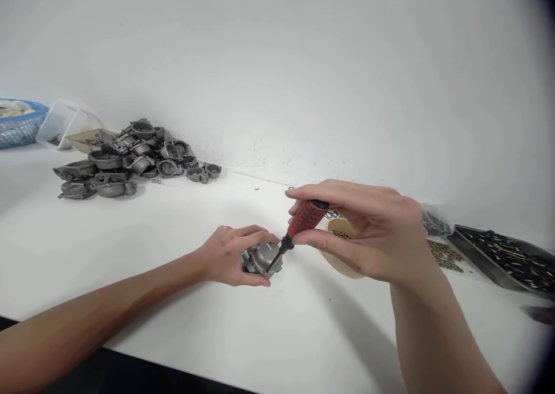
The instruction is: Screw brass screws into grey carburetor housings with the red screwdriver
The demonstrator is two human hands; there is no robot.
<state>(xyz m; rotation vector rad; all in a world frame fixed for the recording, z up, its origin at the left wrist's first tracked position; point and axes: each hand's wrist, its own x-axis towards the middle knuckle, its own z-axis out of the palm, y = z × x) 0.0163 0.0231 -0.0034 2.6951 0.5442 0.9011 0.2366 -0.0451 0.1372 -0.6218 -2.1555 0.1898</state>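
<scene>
My left hand (236,255) is wrapped round a grey metal carburetor (265,258), holding it on the white table near the middle of the view. Its domed bowl faces up, and part of the body is hidden behind my fingers. In my right hand (368,232) is a screwdriver (307,218) with a red and black handle, gripped between thumb and fingers. The tool slants down to the left. Its thin shaft reaches the near edge of the bowl, where the tip meets a small spot that looks like a screw.
A heap of grey metal bowls (143,151) lies at the back left, near a clear plastic box (60,125) and a blue basket (26,125). On the right are a round tan container (342,264) with brass pieces, loose brass pieces (444,255), and a metal tray (481,267) of dark parts.
</scene>
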